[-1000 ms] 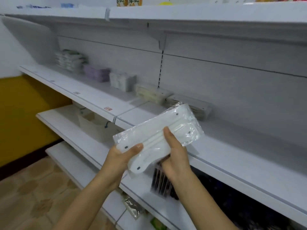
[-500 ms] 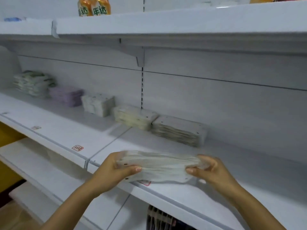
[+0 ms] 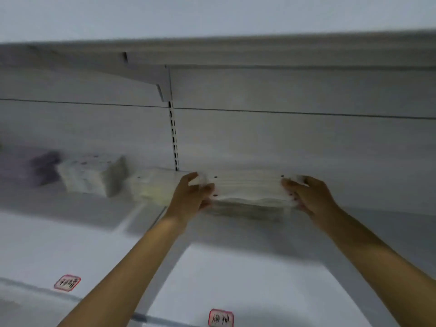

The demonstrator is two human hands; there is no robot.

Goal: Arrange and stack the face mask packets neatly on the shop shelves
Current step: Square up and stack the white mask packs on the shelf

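Both hands, L (image 3: 191, 199) & R (image 3: 309, 197), grip mask packet (image 3: 250, 187) ends w/ curled fingers, atop far stack (image 3: 245, 210) on shelf (image 3: 259, 279); long axis left-right.

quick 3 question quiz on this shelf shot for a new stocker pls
1. True or false: both hands hold the same batch of mask packets.
2. Where is that batch? A) on the floor B) on top of the stack at the back of the shelf C) on the shelf above
3. What colour is the blurred stack farthest left?

Key
1. True: the left hand and right hand each have a grip on one end of the packets.
2. B, over the stack on the shelf.
3. Purple.
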